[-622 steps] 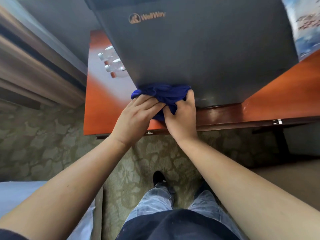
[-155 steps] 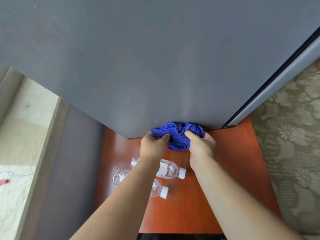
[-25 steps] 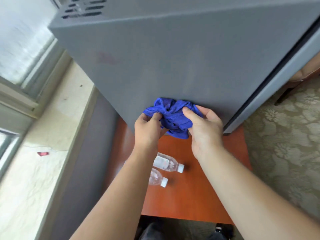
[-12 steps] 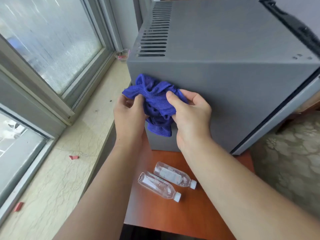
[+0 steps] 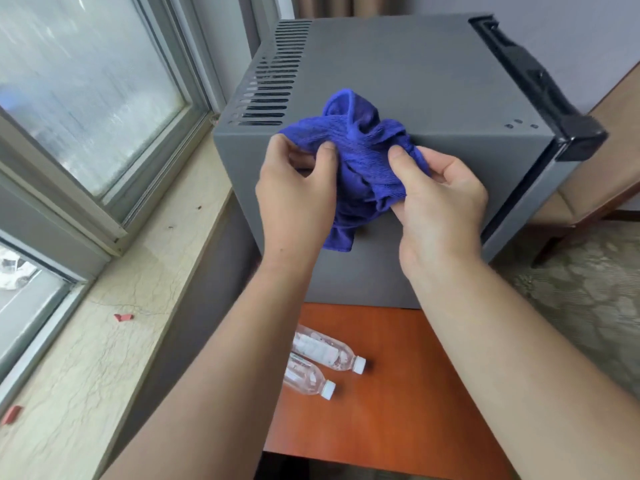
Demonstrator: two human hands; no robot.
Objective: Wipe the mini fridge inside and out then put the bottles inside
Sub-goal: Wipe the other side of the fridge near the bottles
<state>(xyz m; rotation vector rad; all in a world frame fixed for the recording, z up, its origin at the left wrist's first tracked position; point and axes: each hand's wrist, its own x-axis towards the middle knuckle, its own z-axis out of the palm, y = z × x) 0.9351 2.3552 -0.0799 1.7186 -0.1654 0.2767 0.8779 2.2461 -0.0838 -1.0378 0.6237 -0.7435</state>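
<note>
The blue cloth (image 5: 360,157) sits bunched in the middle of the frame, draped over the edge where the mini fridge (image 5: 450,81) turns from top panel to side panel. The left hand (image 5: 294,199) pinches the cloth's left fold between thumb and curled fingers. The right hand (image 5: 440,209) clamps the right part, its thumb pressed down on the fabric. A loose tail of cloth hangs between the two wrists against the grey side.

The fridge stands on an orange-brown table (image 5: 398,410). Its slotted vents (image 5: 273,74) run along the top's left edge, and a black strip (image 5: 533,81) lines the top's right edge. Its door side faces off to the right, so the front cannot be seen. The grey top is bare beyond the cloth.

In the lower centre, two clear bottles (image 5: 325,353) lie on their sides, just beside each other. Their white caps point toward the lower right and their bases are hidden behind the left forearm. Open tabletop lies to their right, under the right forearm, and the table's near edge is cut off at the bottom of the frame.

To the left, the stone windowsill (image 5: 104,341) runs close alongside the table and fridge, leaving only a narrow grey gap. Small red scraps (image 5: 123,317) lie on it, under the window (image 5: 86,81). At the right edge a chair (image 5: 595,188) stands on patterned carpet (image 5: 588,306), close behind the fridge's right corner.
</note>
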